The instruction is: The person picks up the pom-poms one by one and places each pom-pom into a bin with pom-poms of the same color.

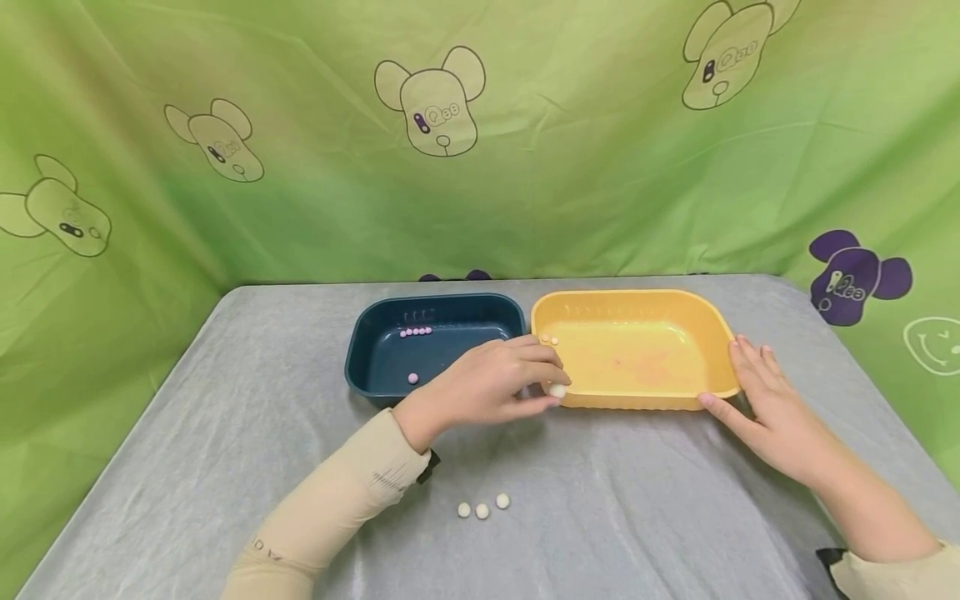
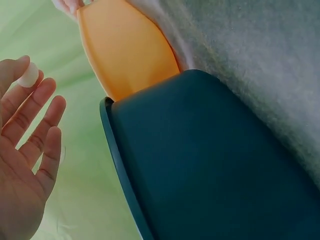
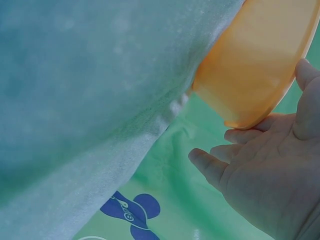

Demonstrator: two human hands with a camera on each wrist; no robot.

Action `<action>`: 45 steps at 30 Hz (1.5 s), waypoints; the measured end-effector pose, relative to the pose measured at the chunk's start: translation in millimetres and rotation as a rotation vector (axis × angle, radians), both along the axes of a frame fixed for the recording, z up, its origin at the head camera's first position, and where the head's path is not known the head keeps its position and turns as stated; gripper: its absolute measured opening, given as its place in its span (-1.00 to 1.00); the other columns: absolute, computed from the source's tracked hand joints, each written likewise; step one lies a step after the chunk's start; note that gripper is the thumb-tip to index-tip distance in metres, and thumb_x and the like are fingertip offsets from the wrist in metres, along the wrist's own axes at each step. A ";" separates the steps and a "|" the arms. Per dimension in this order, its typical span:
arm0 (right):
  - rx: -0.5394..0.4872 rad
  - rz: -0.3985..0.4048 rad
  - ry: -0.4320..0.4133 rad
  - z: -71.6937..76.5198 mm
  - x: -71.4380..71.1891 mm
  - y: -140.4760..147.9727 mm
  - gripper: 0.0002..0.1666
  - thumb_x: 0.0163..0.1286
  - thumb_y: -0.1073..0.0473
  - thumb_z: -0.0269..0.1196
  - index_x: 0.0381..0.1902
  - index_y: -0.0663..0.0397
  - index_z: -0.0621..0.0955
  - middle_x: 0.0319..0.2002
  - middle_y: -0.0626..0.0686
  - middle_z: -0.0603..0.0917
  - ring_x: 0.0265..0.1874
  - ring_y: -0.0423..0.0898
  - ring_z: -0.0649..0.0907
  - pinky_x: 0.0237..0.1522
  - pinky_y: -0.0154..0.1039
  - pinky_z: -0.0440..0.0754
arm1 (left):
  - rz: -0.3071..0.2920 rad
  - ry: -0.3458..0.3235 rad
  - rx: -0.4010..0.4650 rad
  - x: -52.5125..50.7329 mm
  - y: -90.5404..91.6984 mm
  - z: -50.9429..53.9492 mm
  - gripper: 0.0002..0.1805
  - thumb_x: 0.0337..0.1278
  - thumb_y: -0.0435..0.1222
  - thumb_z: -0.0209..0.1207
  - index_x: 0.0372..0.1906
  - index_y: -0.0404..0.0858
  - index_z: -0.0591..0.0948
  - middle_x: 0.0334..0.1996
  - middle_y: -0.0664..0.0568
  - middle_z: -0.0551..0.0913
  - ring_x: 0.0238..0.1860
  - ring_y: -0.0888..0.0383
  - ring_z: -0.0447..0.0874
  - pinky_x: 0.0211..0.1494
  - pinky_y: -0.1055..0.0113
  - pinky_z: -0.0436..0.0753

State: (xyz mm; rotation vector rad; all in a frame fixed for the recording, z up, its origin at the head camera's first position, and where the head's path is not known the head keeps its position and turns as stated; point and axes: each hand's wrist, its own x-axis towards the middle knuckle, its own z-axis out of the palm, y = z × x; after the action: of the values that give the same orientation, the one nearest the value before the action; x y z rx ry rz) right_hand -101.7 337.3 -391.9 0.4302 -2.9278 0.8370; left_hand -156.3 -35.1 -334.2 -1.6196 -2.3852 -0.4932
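Green printed cloth [image 1: 315,225] is hanging behind a gray-covered table [image 1: 262,400], where a person's left hand [image 1: 498,379] is pinching a white ball [image 1: 557,390] between thumb and index finger, the other fingers standing apart. Everything appears to be turning on how that ball is sitting against the yellow tub [image 1: 630,401]: it is showing at the tub's near left corner and, judging by the left wrist view, hovering above the rim; whether it is lying fully inside the edge cannot be told. Being round, the ball is offering no long axis, while the tub's is running left to right. Across the tub from the ball, the right hand [image 1: 772,417] is touching the near right corner, its thumb resting on the rim and its fingers lying partly spread against the outer side. Three loose white balls [image 1: 482,511] are lying on the table, nearer the person than the left hand is, while pink balls [image 1: 416,332] are resting in the dark blue tub [image 1: 472,308] alongside.
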 end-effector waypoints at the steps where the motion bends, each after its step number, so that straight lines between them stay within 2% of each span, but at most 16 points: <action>1: -0.003 -0.001 -0.001 -0.2 0.2 0.5 -0.01 0.54 0.01 0.09 0.56 0.34 -0.20 0.56 0.34 -0.31 0.53 0.27 -0.44 0.51 0.15 -0.53 | -0.001 -0.003 -0.005 -0.7 1.7 0.5 -0.82 0.38 -0.16 0.15 -0.11 -0.07 0.72 -0.13 0.18 0.67 -0.14 0.34 0.56 -0.04 0.58 0.51; 6: -0.008 -0.004 -0.004 -1.3 0.7 2.8 -0.01 0.54 0.01 0.09 0.57 0.30 -0.21 0.57 0.31 -0.32 0.53 0.25 -0.44 0.51 0.16 -0.54 | 0.011 -0.036 -0.015 -3.9 10.3 2.5 -0.82 0.39 -0.16 0.14 -0.11 -0.07 0.72 -0.14 0.18 0.67 -0.18 0.34 0.54 -0.14 0.56 0.49; 20: -0.002 -0.006 0.002 1.4 0.8 -0.7 -0.02 0.54 0.01 0.09 0.56 0.33 -0.20 0.56 0.35 -0.30 0.53 0.29 -0.43 0.52 0.15 -0.53 | 0.017 -0.093 -0.035 -16.2 29.0 3.5 -0.78 0.40 -0.17 0.15 -0.04 -0.11 0.73 -0.10 0.18 0.68 -0.09 0.29 0.57 0.05 0.47 0.55; 25: 0.002 -0.008 -0.002 2.6 0.0 -1.5 -0.01 0.54 0.01 0.10 0.56 0.35 -0.19 0.56 0.38 -0.29 0.53 0.30 -0.42 0.52 0.14 -0.53 | 0.022 -0.133 -0.041 -22.7 31.0 3.1 -0.76 0.42 -0.16 0.14 -0.01 -0.13 0.73 -0.08 0.15 0.68 -0.07 0.22 0.59 -0.01 0.44 0.55; 31: 0.006 -0.002 0.003 1.9 -0.1 -1.6 -0.02 0.54 0.02 0.10 0.56 0.37 -0.18 0.55 0.40 -0.27 0.52 0.32 -0.41 0.52 0.12 -0.53 | 0.046 -0.183 -0.072 -29.0 32.6 0.9 -0.73 0.42 -0.15 0.14 0.04 -0.13 0.71 -0.05 0.13 0.67 -0.03 0.18 0.59 0.02 0.43 0.55; 37: 0.001 -0.005 0.002 0.9 0.2 -1.2 -0.02 0.54 0.02 0.10 0.56 0.38 -0.17 0.55 0.41 -0.27 0.52 0.33 -0.41 0.52 0.13 -0.52 | 0.091 -0.199 -0.078 -33.5 33.2 0.5 -0.71 0.44 -0.14 0.11 0.08 -0.14 0.70 -0.02 0.12 0.66 0.01 0.20 0.58 0.03 0.41 0.56; 45: 0.000 -0.003 0.001 0.9 0.5 -1.0 -0.01 0.54 0.02 0.10 0.55 0.38 -0.17 0.55 0.41 -0.27 0.52 0.33 -0.41 0.52 0.16 -0.51 | 0.134 -0.181 -0.101 -37.1 31.1 0.7 -0.66 0.40 -0.11 0.16 0.14 -0.13 0.68 0.06 0.10 0.66 0.10 0.19 0.58 0.12 0.37 0.57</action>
State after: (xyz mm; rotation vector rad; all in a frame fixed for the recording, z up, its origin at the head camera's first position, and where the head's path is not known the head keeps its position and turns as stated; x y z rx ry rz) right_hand -101.2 336.3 -391.0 0.4257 -2.9271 0.8356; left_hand -193.4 -4.0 -333.6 -1.4984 -2.6708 -0.5210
